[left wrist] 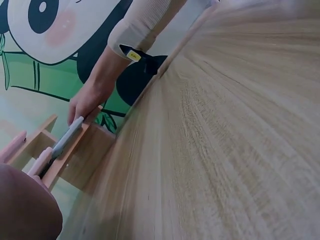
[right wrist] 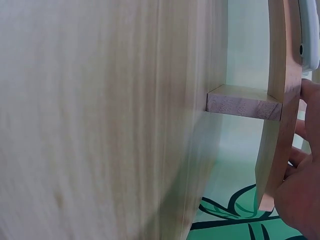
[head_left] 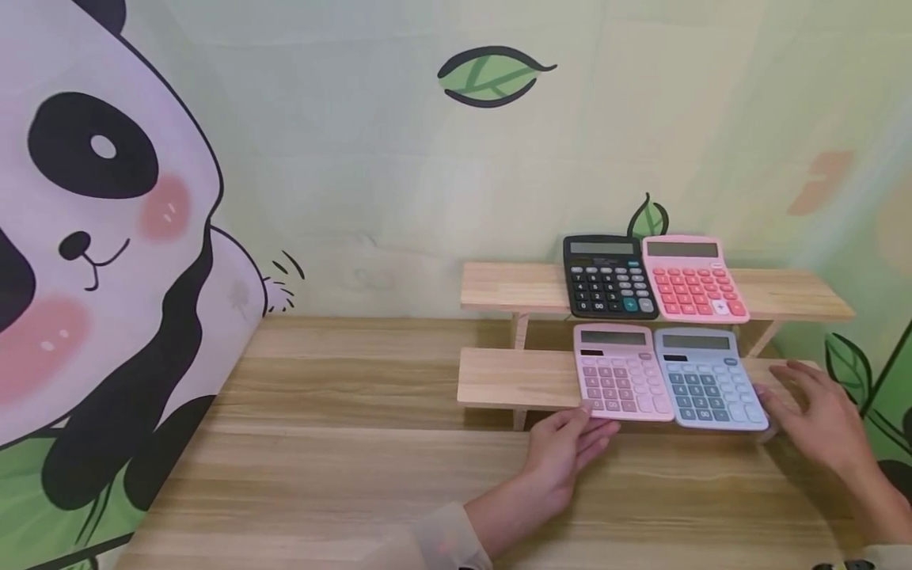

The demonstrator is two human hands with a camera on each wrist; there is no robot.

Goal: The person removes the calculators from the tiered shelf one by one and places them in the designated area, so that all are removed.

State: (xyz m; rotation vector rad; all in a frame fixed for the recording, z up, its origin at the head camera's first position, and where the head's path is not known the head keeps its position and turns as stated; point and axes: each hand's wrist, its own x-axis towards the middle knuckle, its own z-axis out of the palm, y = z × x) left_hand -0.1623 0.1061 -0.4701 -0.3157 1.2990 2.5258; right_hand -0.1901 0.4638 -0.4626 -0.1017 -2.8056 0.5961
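On the lower tier of a wooden shelf stand point(head_left: 513, 376), a light pink calculator point(head_left: 620, 372) and a light blue calculator point(head_left: 708, 378) lean side by side. My left hand point(head_left: 559, 455) is at the pink one's lower left corner, thumb tip at its edge and relaxed fingers below the front edge. By the blue one's right side, my right hand point(head_left: 819, 412) has its thumb at the calculator's edge and its other fingers spread over the shelf board. A black calculator point(head_left: 609, 277) and a brighter pink calculator point(head_left: 694, 281) occupy the upper tier.
The stand rests on a wood-grain table point(head_left: 321, 483). Behind it hangs a pale green backdrop point(head_left: 356, 158) printed with a panda and leaves. Bare board shows left of the calculators on both tiers.
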